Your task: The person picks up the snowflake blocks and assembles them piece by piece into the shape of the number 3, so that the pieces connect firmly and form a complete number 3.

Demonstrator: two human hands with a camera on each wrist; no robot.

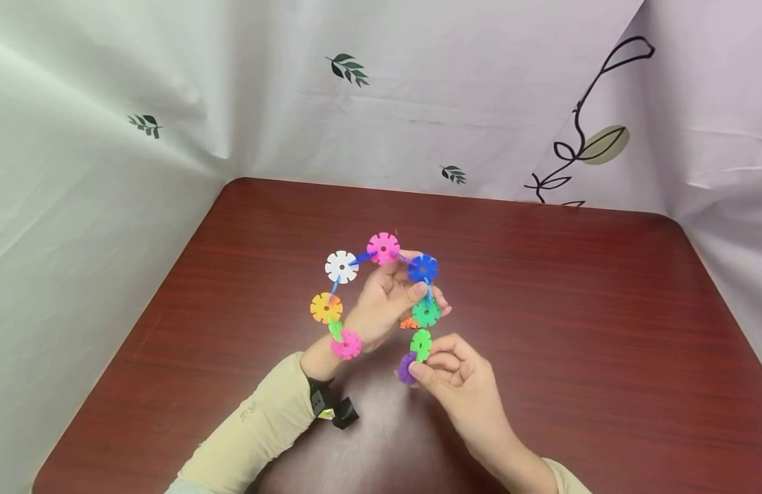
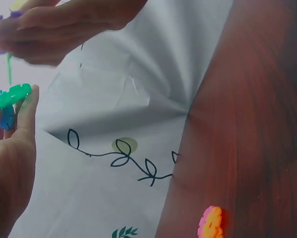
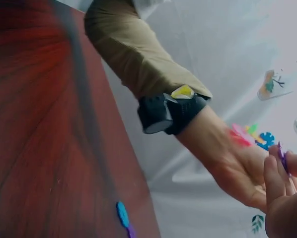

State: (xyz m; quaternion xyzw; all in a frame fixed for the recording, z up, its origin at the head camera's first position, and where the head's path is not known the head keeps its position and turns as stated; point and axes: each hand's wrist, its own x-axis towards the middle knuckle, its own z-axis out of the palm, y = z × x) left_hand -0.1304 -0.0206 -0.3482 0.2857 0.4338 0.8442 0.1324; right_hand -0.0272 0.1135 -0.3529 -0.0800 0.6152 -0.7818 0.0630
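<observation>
A curved chain of colourful notched plastic discs, with a white disc [image 1: 341,267] and a pink disc [image 1: 383,248] along its top, hangs in the air above the table. My left hand [image 1: 384,302] pinches it at the light blue disc [image 2: 7,117], between the dark blue disc [image 1: 423,269] and the teal-green disc [image 1: 426,313]. The chain's other end, a pink disc [image 1: 347,344], overlaps my left wrist. Thumb and fingers of my right hand [image 1: 467,384] pinch a purple disc [image 1: 407,368] joined to a bright green disc [image 1: 421,345], whose edge is right below the teal-green one.
An orange disc [image 2: 215,223] lies against a pink one on the dark red wooden table [image 1: 572,343]. Another pair, a blue disc [image 3: 122,214] with a purple one, shows in the right wrist view. White curtains [image 1: 480,89] with leaf prints surround the table.
</observation>
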